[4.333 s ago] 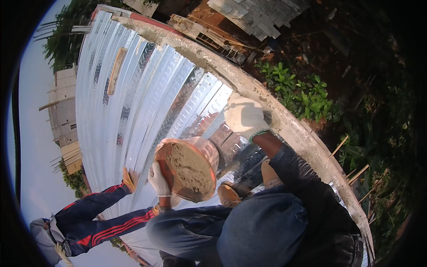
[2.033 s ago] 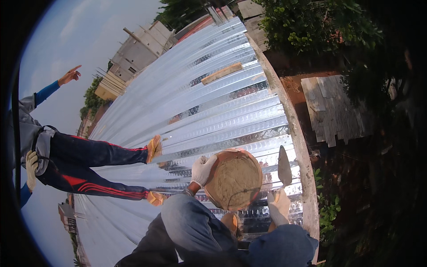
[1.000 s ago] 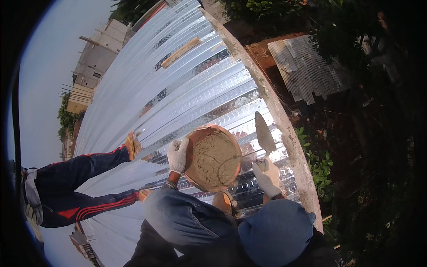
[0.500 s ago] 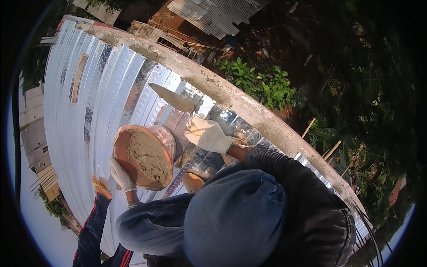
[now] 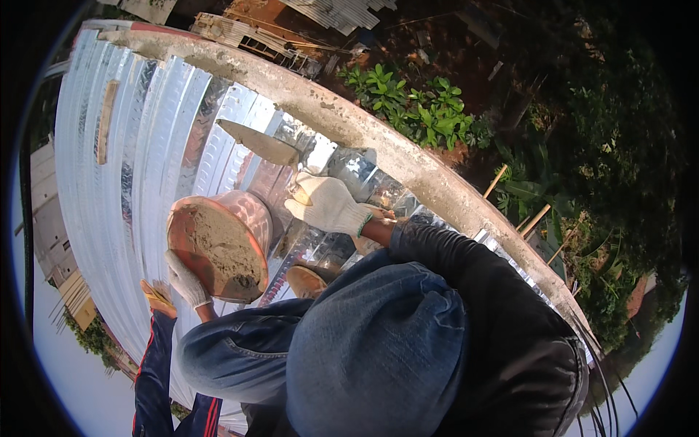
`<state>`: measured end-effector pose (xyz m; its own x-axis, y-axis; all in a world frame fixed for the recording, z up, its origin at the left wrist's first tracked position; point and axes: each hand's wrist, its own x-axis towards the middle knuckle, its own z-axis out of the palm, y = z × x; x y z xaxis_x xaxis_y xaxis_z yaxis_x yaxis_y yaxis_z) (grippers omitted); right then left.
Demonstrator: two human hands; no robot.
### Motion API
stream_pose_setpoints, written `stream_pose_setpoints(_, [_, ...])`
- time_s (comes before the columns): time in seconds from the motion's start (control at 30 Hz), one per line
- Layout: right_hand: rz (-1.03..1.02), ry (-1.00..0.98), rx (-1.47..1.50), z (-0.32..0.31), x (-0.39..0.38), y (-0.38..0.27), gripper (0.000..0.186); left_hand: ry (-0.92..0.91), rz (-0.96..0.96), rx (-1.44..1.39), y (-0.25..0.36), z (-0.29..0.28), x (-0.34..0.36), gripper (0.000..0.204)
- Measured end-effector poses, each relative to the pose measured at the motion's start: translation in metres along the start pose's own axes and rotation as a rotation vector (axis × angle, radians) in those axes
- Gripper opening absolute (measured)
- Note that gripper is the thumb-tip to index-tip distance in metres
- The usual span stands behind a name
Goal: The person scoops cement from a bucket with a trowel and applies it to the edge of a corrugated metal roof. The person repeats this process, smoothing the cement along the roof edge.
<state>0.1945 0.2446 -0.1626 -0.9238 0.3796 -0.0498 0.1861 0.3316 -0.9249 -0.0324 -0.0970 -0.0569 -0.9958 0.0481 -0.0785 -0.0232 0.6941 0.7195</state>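
Corrugated metal roof (image 5: 145, 146) under us, left hand (image 5: 186, 280) still gripping the mortar-filled orange bucket (image 5: 218, 244) mid-sheet, while the right hand (image 5: 328, 204), clenched on the trowel (image 5: 258, 142), has swung its bare-looking blade toward the concrete edge (image 5: 364, 131), away from the mix.

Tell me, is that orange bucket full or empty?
Nearly full: grey-brown mortar fills the orange bucket almost to its rim. The left hand grips that rim, tilting the bucket's mouth toward the camera.
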Motion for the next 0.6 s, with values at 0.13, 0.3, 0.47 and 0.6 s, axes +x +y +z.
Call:
stream_pose_setpoints(0.13, [0.181, -0.077, 0.076, -0.008, 0.001, -0.011, 0.036, 0.036, 0.067, 0.096, -0.021, -0.009, 0.010, 0.050])
stream_pose_setpoints(0.3, [0.143, -0.062, 0.070, -0.001, 0.001, -0.007, 0.038, 0.013, 0.075, 0.115, -0.025, -0.015, 0.009, 0.050])
stream_pose_setpoints(0.47, [0.121, -0.053, 0.072, -0.004, 0.003, -0.014, 0.029, 0.065, 0.067, 0.160, -0.046, -0.024, 0.020, 0.051])
stream_pose_setpoints(0.6, [-0.435, 0.118, -0.246, 0.000, 0.004, 0.011, 0.027, -0.055, -0.078, -0.036, 0.007, 0.006, 0.000, 0.052])
